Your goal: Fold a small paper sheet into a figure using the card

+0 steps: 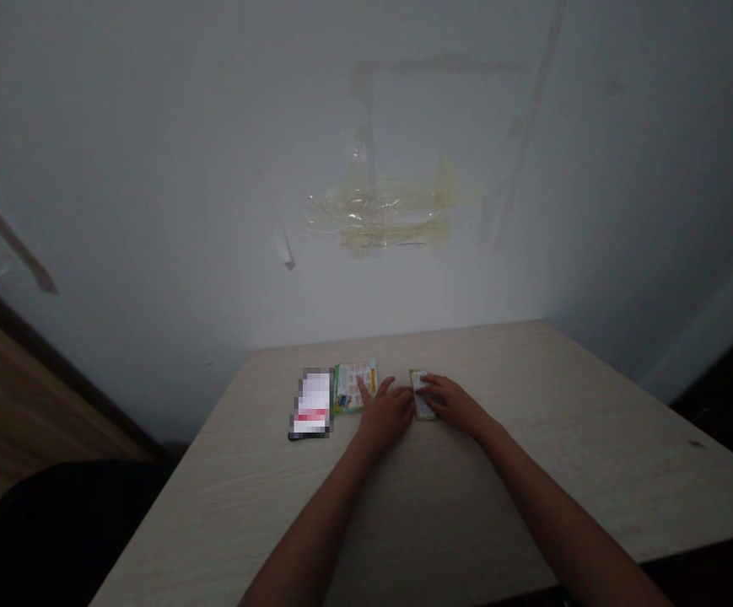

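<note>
A narrow folded leaflet with green edges and small print lies on the tabletop between my hands. My right hand rests over its right side, fingers stretched out across it. At the leaflet's left edge is my left hand, its fingers spread; some of them point toward a wider green-and-white printed leaflet and partly cover its right side. Left of that lies a phone whose bright screen is pixelated. The fine print cannot be read.
The pale wood-grain table meets a grey wall marked with old tape. A dark rounded object stands beyond the table's left edge, near a wooden panel.
</note>
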`<state>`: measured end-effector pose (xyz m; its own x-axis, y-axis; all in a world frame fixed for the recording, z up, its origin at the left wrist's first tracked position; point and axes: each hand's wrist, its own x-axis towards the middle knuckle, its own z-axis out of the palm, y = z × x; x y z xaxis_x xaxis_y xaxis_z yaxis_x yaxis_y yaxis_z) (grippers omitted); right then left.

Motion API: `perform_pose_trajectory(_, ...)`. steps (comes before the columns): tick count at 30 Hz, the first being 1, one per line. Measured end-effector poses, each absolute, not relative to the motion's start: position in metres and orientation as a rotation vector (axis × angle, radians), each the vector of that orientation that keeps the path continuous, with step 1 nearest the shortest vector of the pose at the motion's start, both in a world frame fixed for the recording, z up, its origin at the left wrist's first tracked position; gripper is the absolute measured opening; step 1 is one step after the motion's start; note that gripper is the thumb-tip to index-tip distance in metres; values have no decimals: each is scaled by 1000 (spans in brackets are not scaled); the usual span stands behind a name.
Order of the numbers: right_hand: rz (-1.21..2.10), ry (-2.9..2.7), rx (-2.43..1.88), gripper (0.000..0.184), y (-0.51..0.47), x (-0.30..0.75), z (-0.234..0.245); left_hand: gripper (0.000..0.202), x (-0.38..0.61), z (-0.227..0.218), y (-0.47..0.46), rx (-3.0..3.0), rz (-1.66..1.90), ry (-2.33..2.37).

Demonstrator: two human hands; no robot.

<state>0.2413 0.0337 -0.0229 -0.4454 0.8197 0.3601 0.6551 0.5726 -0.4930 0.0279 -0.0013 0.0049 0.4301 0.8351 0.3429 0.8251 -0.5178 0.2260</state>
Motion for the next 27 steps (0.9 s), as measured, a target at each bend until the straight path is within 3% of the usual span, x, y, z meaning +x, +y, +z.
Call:
perform_pose_trajectory(6,437,-2110,-1207,35,34,241,-26,24,29,7,1,2635,656,1516)
perform_pose_trajectory(19,354,-2093,-1217,13,34,242,-22,26,32,2,4,2690,685,1535)
perform_pose_trajectory(27,436,-2006,-1299,19,45,242,-29,26,32,2,2,2667,696,1528)
